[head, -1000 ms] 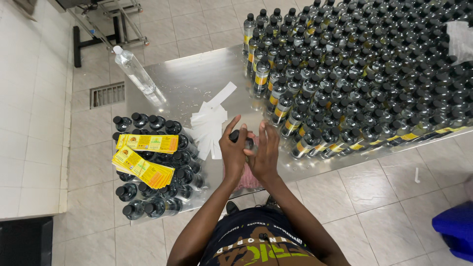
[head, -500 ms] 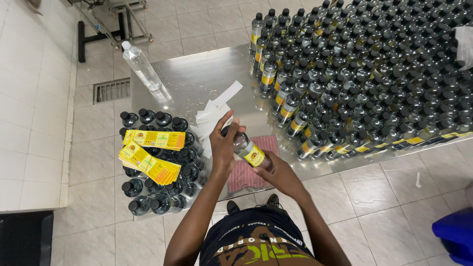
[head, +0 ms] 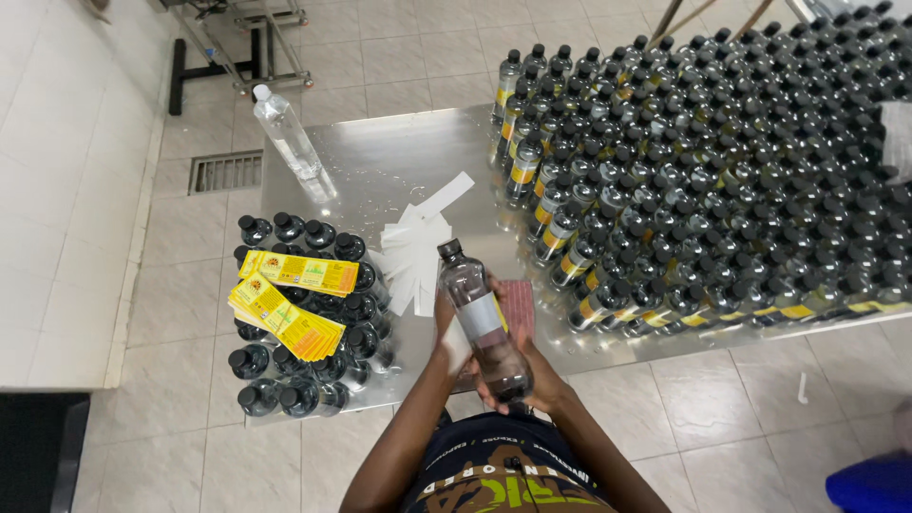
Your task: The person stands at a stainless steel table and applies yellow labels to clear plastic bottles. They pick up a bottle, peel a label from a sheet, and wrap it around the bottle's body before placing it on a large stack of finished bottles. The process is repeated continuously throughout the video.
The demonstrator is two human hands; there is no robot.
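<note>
While both hands clasp the dark capped plastic bottle (head: 480,323) at six o'clock over the steel table (head: 380,161), the left hand (head: 448,332) and right hand (head: 532,366) would best smooth its pale label flat, rolling outward to avoid wrinkles.

- The floor (head: 380,57) is laid with pale square tiles, with thin grout lines between them.
- A slatted metal vent (head: 225,172) sits in the floor near the left wall.
- A white tiled wall (head: 57,190) runs down the left side.
- A shiny metal desk (head: 399,161) reflects soft overhead light.
- A metal stand with a dark base (head: 237,43) is on the floor beyond the desk.
- Something blue (head: 869,484) shows in the lower right corner.
</note>
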